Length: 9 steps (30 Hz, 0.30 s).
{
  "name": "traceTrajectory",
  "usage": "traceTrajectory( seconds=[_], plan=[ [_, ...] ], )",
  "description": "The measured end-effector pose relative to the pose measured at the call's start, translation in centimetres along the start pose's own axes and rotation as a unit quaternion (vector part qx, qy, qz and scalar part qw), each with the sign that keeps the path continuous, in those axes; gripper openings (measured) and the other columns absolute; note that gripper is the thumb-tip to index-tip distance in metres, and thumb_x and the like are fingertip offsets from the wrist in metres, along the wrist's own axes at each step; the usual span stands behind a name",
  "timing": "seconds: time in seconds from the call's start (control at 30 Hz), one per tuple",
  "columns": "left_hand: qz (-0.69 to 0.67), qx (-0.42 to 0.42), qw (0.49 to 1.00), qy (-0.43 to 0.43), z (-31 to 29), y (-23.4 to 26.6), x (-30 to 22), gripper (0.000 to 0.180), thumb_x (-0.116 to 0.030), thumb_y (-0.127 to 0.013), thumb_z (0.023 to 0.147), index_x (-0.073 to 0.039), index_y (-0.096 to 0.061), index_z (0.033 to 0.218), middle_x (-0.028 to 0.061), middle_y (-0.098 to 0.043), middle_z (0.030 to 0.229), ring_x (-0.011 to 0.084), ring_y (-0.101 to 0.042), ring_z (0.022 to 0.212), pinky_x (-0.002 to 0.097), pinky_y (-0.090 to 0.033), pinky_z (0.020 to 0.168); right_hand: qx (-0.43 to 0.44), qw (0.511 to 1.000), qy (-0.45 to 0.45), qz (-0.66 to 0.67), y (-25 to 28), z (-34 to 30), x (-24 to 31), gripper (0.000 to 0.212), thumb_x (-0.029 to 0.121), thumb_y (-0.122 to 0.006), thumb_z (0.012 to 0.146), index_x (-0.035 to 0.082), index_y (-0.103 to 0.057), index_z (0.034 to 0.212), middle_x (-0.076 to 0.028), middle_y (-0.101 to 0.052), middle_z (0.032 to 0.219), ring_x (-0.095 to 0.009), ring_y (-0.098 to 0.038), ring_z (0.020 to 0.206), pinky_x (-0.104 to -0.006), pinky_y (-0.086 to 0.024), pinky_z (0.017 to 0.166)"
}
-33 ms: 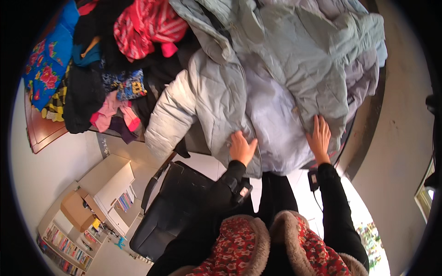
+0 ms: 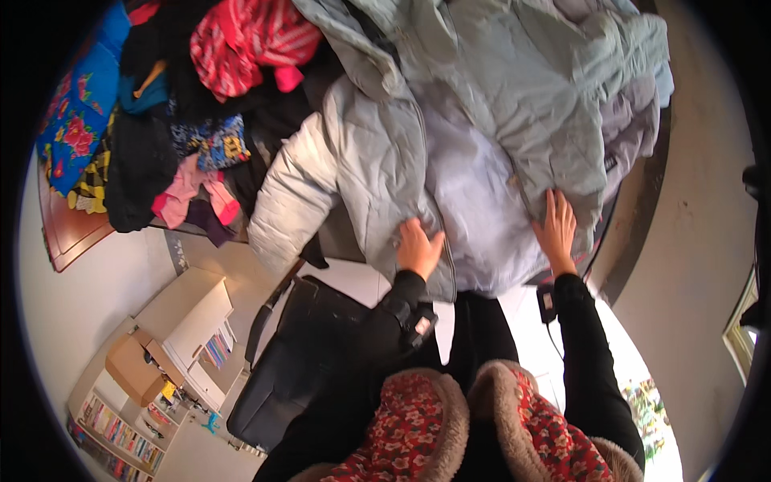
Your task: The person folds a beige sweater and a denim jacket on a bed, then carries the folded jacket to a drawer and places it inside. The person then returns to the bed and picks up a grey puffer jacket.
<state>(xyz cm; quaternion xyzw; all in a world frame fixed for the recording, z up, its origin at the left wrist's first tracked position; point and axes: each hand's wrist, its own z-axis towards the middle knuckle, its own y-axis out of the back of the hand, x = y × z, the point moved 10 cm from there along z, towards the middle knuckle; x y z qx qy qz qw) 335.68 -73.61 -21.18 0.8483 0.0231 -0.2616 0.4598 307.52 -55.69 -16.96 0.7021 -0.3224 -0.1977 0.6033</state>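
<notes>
A pale grey-green padded jacket (image 2: 514,88) lies spread with its front open, its lilac-grey lining (image 2: 466,193) showing between the two front panels. On the left panel, beside the zip edge, rests my left hand (image 2: 419,247), thumb apart and fingers laid on the cloth. My right hand (image 2: 556,231) lies flat on the lower part of the right panel, fingers stretched out. Neither hand visibly grips the fabric. The jacket's left sleeve (image 2: 293,193) hangs out toward the near left. Another greyish-mauve garment (image 2: 630,120) shows from under the right side.
Heaped clothes lie at the left: a red striped garment (image 2: 253,44), a blue floral cloth (image 2: 84,120) and pink socks (image 2: 193,189). A black chair (image 2: 297,361) stands near my left arm. Beyond it are a cardboard box (image 2: 132,369) and bookshelves (image 2: 116,426). A wall (image 2: 707,177) rises at the right.
The whole view has shifted slightly, with the clothes a little higher and further left in the picture. Both hands stay on the same jacket panels.
</notes>
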Motion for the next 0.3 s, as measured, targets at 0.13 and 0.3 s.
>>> traceTrajectory(
  seconds=[0.13,0.3],
  plan=[
    [-0.151,0.080,0.985,-0.027,1.5,-0.9,2.1,0.034,-0.024,-0.069,0.080,-0.002,-0.054,0.101,0.0120,-0.059,0.092,0.0289,-0.059,0.084,0.0398,-0.049,0.072,0.010,1.000,0.029,0.000,-0.1,-1.6,-0.1,0.089,0.018,-0.077,0.064,0.012,-0.034,0.142,-0.011,-0.036,0.144,-0.031,-0.038,0.127,-0.0443,-0.033,0.103],
    [-0.177,0.100,0.972,-0.117,0.4,2.0,1.4,0.034,-0.016,-0.066,0.084,-0.007,-0.053,0.114,0.0067,-0.061,0.101,0.0198,-0.061,0.076,0.0321,-0.050,0.072,0.003,0.997,-0.001,-0.079,0.4,-4.7,-0.4,0.088,0.016,-0.076,0.066,0.013,-0.034,0.142,-0.011,-0.032,0.147,-0.031,-0.034,0.131,-0.0442,-0.027,0.108]
  ],
)
